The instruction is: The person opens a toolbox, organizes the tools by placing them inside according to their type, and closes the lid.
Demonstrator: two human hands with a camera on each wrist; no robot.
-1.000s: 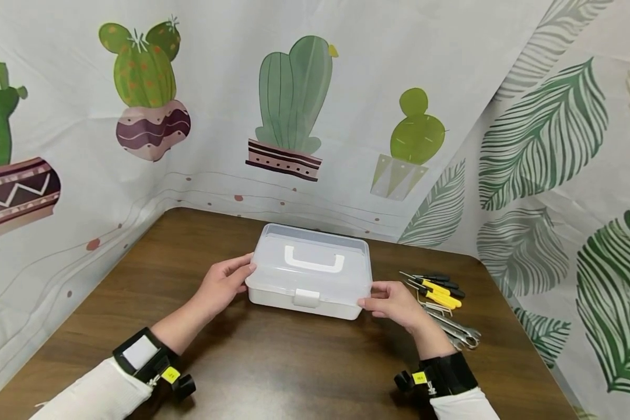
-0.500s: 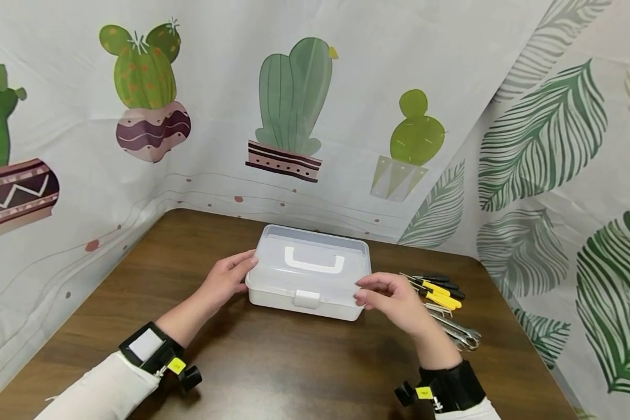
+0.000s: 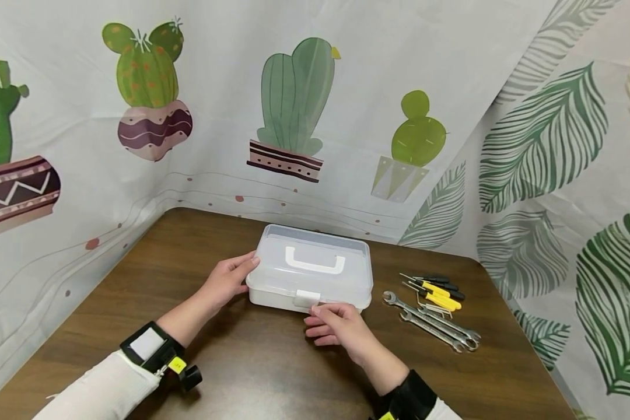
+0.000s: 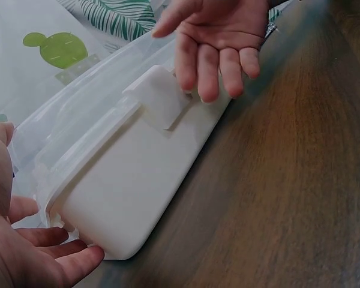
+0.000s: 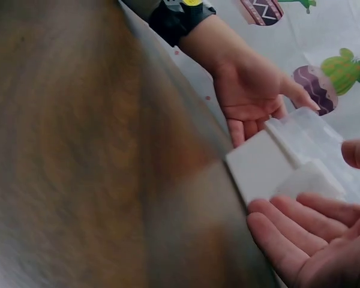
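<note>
A plastic storage box (image 3: 278, 298) with a translucent lid (image 3: 270, 274) and a white handle (image 3: 315, 266) sits on the table, its lid down. At its left end my left hand (image 3: 227, 283) holds the box, thumb on the lid's edge and fingers (image 4: 78, 267) under the rim at the corner. My right hand (image 3: 343, 331) is at the front, fingertips right by the white latch (image 3: 307, 298). In the left wrist view its palm faces the camera, with loosely extended fingers (image 4: 208, 72) and the thumb apart, beside the latch (image 4: 159, 96).
To the right of the box lie several metal wrenches (image 3: 433, 328). Behind them are screwdrivers with yellow (image 3: 443, 300) and black handles (image 3: 433, 279), plus hex keys (image 3: 434, 307). A printed cloth (image 3: 215, 116) hangs behind the wooden table (image 3: 262, 379).
My right hand has left the box's right end and moved left to the front latch, uncovering the wrenches. My left hand stays at the left end, and the box has barely moved.
</note>
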